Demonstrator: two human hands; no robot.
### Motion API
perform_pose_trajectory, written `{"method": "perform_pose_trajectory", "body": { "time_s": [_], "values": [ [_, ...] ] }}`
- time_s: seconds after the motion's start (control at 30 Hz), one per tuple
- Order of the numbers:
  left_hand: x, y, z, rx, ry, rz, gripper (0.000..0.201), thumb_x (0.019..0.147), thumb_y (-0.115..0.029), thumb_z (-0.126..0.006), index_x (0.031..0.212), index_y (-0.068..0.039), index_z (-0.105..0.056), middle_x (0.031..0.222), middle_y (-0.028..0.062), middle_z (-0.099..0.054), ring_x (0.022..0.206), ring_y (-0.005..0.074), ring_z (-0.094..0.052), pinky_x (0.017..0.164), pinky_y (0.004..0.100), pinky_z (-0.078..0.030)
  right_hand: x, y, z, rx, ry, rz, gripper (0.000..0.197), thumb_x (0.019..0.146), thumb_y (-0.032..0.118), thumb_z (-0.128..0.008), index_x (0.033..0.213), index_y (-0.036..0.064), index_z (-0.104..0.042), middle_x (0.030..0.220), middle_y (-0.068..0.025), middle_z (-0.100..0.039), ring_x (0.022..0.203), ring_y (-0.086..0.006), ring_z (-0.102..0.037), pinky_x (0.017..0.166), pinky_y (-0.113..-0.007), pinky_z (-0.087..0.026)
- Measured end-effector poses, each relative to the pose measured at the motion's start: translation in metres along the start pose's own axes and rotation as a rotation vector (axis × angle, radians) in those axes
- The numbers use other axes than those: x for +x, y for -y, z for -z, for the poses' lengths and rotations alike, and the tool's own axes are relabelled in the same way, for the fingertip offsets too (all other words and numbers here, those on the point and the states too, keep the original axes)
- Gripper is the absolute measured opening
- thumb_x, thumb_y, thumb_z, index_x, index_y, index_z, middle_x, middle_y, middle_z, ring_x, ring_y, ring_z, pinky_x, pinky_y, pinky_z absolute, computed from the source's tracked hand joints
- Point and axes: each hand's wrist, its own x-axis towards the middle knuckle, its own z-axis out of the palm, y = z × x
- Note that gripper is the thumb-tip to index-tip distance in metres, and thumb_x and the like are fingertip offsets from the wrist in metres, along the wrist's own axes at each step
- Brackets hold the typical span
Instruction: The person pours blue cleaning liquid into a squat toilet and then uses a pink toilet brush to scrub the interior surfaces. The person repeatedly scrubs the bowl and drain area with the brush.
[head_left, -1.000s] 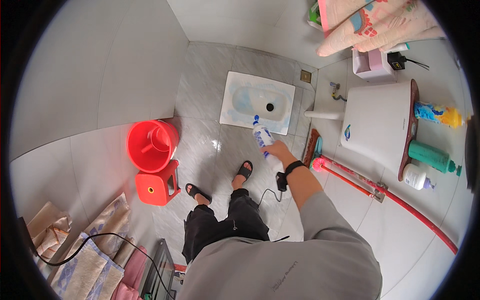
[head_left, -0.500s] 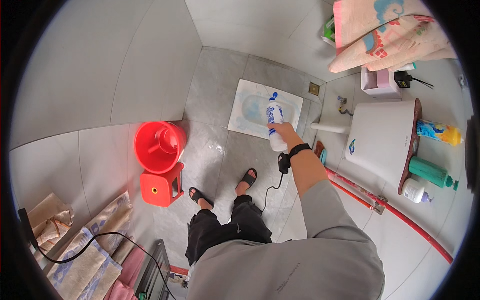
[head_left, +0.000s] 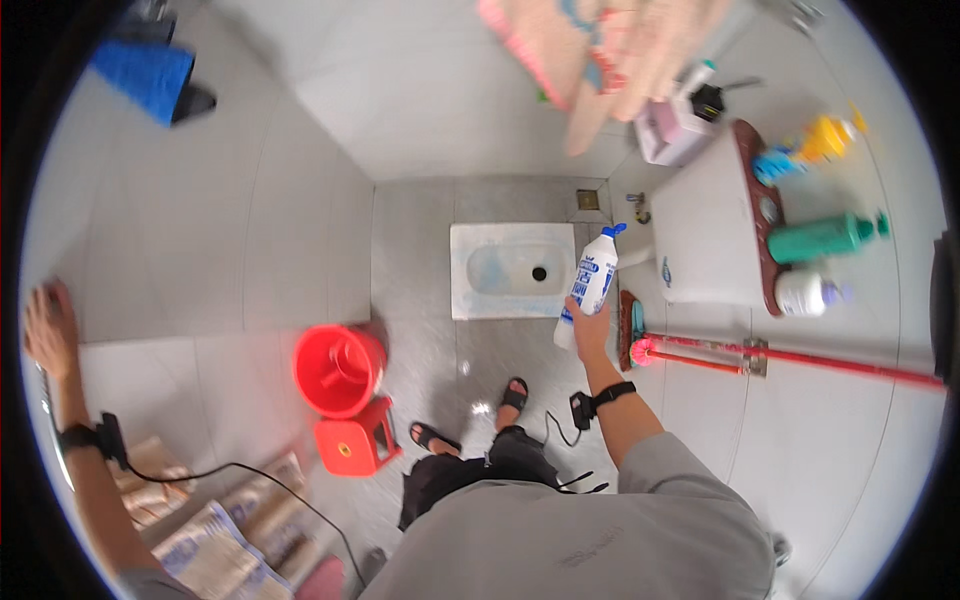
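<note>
My right hand (head_left: 590, 325) is closed round the lower part of a white squeeze bottle (head_left: 596, 275) with blue print and a blue cap. The bottle leans with its cap up and to the right, beside the right edge of a white squat toilet (head_left: 462, 300) set in the floor. Bluish stains or liquid show in the toilet's basin, with a dark drain hole. At the far left, my left hand (head_left: 52, 325) is raised by the wall with its fingers bent. A small dark reddish thing shows at its fingertips; blur hides what it is. Both wrists wear black straps with small devices.
Left of my feet stand a red bucket (head_left: 340, 412) and a red stool (head_left: 345, 445). A white cistern (head_left: 705, 235) carries several bottles, including a green bottle (head_left: 815, 240). A red pole (head_left: 840, 362) and a pink-headed brush (head_left: 645, 351) are at the right wall. Patterned towels (head_left: 215, 545) hang lower left.
The view has swung left, bringing my left hand and a blue cloth into sight. My right hand has drawn the bottle from over the toilet to its right side.
</note>
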Motion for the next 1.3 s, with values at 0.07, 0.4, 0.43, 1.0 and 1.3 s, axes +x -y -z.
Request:
{"method": "perform_pose_trajectory", "body": {
  "time_s": [0.07, 0.4, 0.43, 1.0, 1.3],
  "values": [
    [-0.020, -0.036, -0.019, -0.246, 0.121, 0.204, 0.025, 0.099, -0.030, -0.059, 0.107, -0.009, -0.069, 0.096, 0.0075, -0.070, 0.094, 0.0192, -0.065, 0.083, 0.0363, -0.050, -0.017, 0.026, 0.031, -0.048, -0.097, 0.124, 0.066, 0.071, 0.037, -0.087, 0.117, 0.0000, -0.056, 0.108, -0.0194, -0.068, 0.100, -0.0313, -0.067, 0.086, -0.041, -0.052],
    [-0.065, -0.577, 0.303, -1.420, 0.174, -1.034, 0.068, 0.079, -0.020, -0.073, 0.141, -0.006, -0.050, 0.151, 0.0180, -0.042, 0.142, 0.0361, -0.038, 0.115, 0.0524, -0.031, -0.102, 0.118, 0.126, -0.333, 0.130, 0.409, 0.082, 0.068, 0.042, -0.086, 0.132, 0.0056, -0.048, 0.113, -0.0203, -0.067, 0.103, -0.0402, -0.065, 0.086, -0.047, -0.052],
    [-0.055, -0.592, 0.313, -1.462, 0.125, -1.055, 0.070, 0.080, -0.023, -0.073, 0.143, -0.004, -0.048, 0.152, 0.0190, -0.042, 0.142, 0.0367, -0.037, 0.116, 0.0520, -0.030, -0.111, 0.127, 0.132, -0.336, 0.125, 0.409, 0.083, 0.068, 0.041, -0.086, 0.133, 0.0060, -0.048, 0.113, -0.0201, -0.067, 0.103, -0.0400, -0.065, 0.087, -0.047, -0.052],
    [0.023, -0.658, 0.202, -2.178, 0.494, -0.583, 0.091, 0.085, -0.024, -0.076, 0.152, 0.003, -0.022, 0.147, 0.0327, -0.040, 0.135, 0.0367, -0.046, 0.115, 0.0456, -0.031, -0.122, 0.214, 0.090, -0.179, -0.105, 0.261, 0.081, 0.067, 0.033, -0.087, 0.134, 0.0088, -0.048, 0.114, -0.0183, -0.066, 0.106, -0.0362, -0.065, 0.090, -0.042, -0.053],
    [0.051, -0.698, 0.259, -2.427, 0.962, -0.403, 0.068, 0.074, -0.017, -0.086, 0.127, 0.001, -0.048, 0.114, 0.0129, -0.062, 0.103, 0.0210, -0.064, 0.090, 0.0362, -0.053, -0.068, 0.253, 0.108, -0.146, -0.349, 0.529, 0.089, 0.071, 0.032, -0.087, 0.143, 0.0086, -0.041, 0.122, -0.0207, -0.062, 0.108, -0.0381, -0.063, 0.090, -0.045, -0.052]
  ]
}}
